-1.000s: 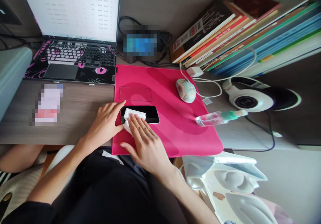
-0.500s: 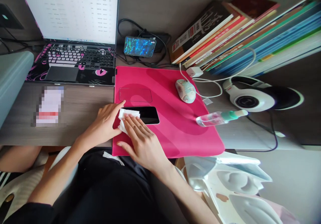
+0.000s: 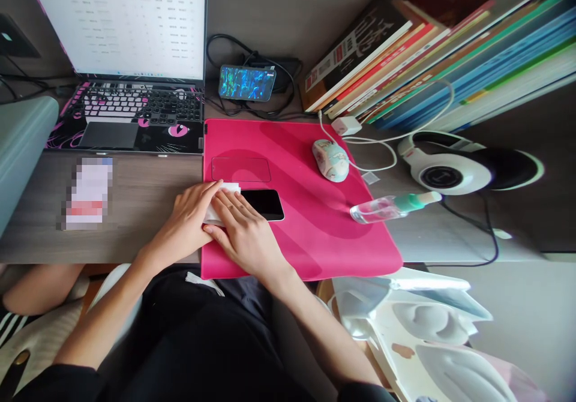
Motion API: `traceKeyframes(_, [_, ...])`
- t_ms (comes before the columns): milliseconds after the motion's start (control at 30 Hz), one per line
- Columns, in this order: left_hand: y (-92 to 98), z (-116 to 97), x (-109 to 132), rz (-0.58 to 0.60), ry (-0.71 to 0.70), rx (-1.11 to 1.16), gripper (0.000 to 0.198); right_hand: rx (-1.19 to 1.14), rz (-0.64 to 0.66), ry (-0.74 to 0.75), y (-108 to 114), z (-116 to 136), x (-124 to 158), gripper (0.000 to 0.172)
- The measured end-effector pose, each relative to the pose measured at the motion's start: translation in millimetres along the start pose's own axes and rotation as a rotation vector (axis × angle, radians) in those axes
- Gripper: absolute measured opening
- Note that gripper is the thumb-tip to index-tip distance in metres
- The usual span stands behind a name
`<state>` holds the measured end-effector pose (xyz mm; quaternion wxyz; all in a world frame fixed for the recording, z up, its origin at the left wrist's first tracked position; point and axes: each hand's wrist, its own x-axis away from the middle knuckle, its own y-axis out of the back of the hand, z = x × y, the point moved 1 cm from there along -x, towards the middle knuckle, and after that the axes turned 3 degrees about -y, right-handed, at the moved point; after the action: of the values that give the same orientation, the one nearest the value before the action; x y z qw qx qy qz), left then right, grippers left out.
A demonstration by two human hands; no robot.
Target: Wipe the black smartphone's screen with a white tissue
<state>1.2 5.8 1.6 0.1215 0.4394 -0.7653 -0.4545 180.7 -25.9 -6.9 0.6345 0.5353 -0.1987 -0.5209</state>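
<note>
A smartphone (image 3: pixel 270 204) with a dark screen lies on the pink desk mat (image 3: pixel 306 246). My left hand (image 3: pixel 189 217) grips its left end, thumb and fingers on either side. With fingers stretched and close together, my right hand (image 3: pixel 248 234) presses a folded white tissue (image 3: pixel 232 186) onto the left part of the screen. Both hands touch there, and they hide that end of the phone. Just beyond the phone, a thin clear glass sheet with a dark outline (image 3: pixel 241 170), like a screen protector, lies flat on the mat.
A clear spray bottle with a green neck (image 3: pixel 378 210) lies at the mat's right, below a patterned mouse (image 3: pixel 330 161). Around them are white headphones (image 3: pixel 450 171), leaning books (image 3: pixel 382 60), a lit phone (image 3: pixel 247 83) and a laptop (image 3: pixel 144 114). Another person's limb (image 3: pixel 42 288) shows lower left.
My right hand has slid the tissue left and slightly away from me across the phone, closer against my left hand. The left hand keeps its hold; the view has shifted slightly.
</note>
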Motion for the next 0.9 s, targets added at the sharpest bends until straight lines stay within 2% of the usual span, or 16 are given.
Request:
traceKeyframes(367, [-2.5, 7.8, 1.2, 0.043, -0.024, -0.003, 0.094, 0.000, -0.020, 0.096, 15.5, 6.9, 18.0, 0.061])
traceKeyframes(533, [-3.5, 5.1, -0.1, 0.033, 0.015, -0.034, 0.089, -0.005, -0.077, 0.109, 15.9, 9.0, 24.7, 0.042])
traceKeyframes(633, [-2.6, 3.6, -0.8, 0.040, 0.013, -0.035, 0.088, 0.014, -0.122, 0.135, 13.6, 6.2, 27.2, 0.037])
traceKeyframes(800, [-0.3, 2.1, -2.0, 0.043, 0.021, -0.016, 0.084, 0.027, -0.127, 0.182, 14.3, -0.3, 32.0, 0.055])
traceKeyframes(900, [0.6, 0.6, -2.5, 0.043, 0.020, -0.019, 0.083, 0.023, -0.156, 0.190, 15.7, -1.6, 33.1, 0.057])
